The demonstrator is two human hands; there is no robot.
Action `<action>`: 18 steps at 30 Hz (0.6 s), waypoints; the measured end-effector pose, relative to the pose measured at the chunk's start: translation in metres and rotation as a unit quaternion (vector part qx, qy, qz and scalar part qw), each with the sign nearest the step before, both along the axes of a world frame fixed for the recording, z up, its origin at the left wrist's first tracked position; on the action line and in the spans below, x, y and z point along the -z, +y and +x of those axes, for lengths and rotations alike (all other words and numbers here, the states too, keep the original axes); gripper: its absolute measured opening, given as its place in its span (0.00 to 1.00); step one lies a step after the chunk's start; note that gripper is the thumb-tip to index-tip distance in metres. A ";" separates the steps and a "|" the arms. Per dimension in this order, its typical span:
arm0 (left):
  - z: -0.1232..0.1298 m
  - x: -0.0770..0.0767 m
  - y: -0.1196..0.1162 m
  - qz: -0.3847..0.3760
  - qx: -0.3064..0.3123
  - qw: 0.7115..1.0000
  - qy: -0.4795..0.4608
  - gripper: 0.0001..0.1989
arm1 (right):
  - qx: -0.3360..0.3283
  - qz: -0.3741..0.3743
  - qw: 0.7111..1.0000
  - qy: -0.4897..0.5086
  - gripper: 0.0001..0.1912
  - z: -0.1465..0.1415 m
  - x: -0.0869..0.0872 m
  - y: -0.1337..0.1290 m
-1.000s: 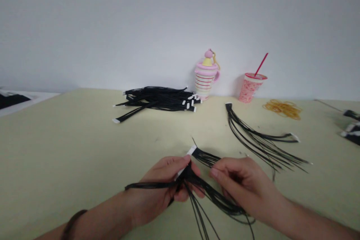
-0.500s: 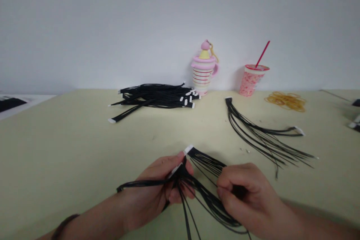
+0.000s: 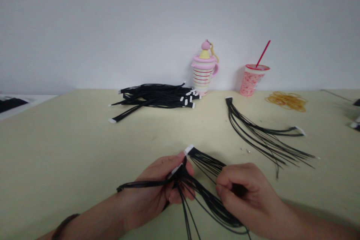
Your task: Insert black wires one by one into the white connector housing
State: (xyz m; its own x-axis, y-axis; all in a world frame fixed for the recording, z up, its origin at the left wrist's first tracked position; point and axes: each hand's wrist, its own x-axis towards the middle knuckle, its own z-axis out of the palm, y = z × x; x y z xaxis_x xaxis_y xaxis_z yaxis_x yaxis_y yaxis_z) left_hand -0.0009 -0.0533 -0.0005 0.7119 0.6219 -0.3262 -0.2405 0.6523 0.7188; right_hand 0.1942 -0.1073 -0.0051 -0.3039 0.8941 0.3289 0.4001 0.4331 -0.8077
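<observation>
At the front centre, my left hand (image 3: 160,187) grips a black wire harness (image 3: 197,187) near two white connectors. One white connector (image 3: 189,149) sticks up past the thumb tip; the other (image 3: 176,170) lies across the fingers. Several black wires fan out from them to the right and downward, and one bundle runs left over the wrist. To the right, my right hand (image 3: 250,195) is closed, thumb against index finger, pinching black wires of the harness; the pinched ends are hidden.
A pile of black wire harnesses (image 3: 154,95) lies at the back, beside a pink-lidded cup (image 3: 202,75). Further right stand a pink cup with a straw (image 3: 251,80) and yellow rubber bands (image 3: 287,101). A loose harness (image 3: 253,127) lies before them.
</observation>
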 end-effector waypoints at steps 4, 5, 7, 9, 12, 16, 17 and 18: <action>0.001 0.000 -0.001 0.006 -0.001 1.000 0.007 0.15 | -0.003 0.002 1.000 -0.007 0.10 0.002 0.001 0.000; 0.001 0.000 -0.001 0.006 -0.003 1.000 0.010 0.15 | -0.004 0.000 1.000 -0.010 0.10 0.002 0.001 0.000; 0.001 0.000 0.000 0.005 -0.007 1.000 0.011 0.15 | -0.006 0.000 1.000 -0.011 0.10 0.002 0.001 0.000; 0.001 0.001 0.001 -0.001 -0.006 1.000 0.014 0.16 | -0.011 -0.002 1.000 -0.011 0.10 0.001 0.001 0.001; 0.000 0.002 0.002 -0.006 -0.004 1.000 0.009 0.15 | -0.011 -0.007 1.000 -0.010 0.10 0.001 0.001 0.001; 0.000 0.002 0.001 -0.007 0.000 1.000 0.009 0.15 | -0.002 -0.001 1.000 -0.013 0.10 0.001 0.001 0.000; 0.000 0.001 0.001 -0.004 0.000 1.000 0.011 0.15 | 0.000 0.000 1.000 -0.015 0.10 0.001 0.001 0.000; 0.001 0.001 0.001 0.000 -0.001 1.000 0.013 0.15 | 0.002 -0.001 1.000 -0.018 0.10 0.001 0.001 -0.001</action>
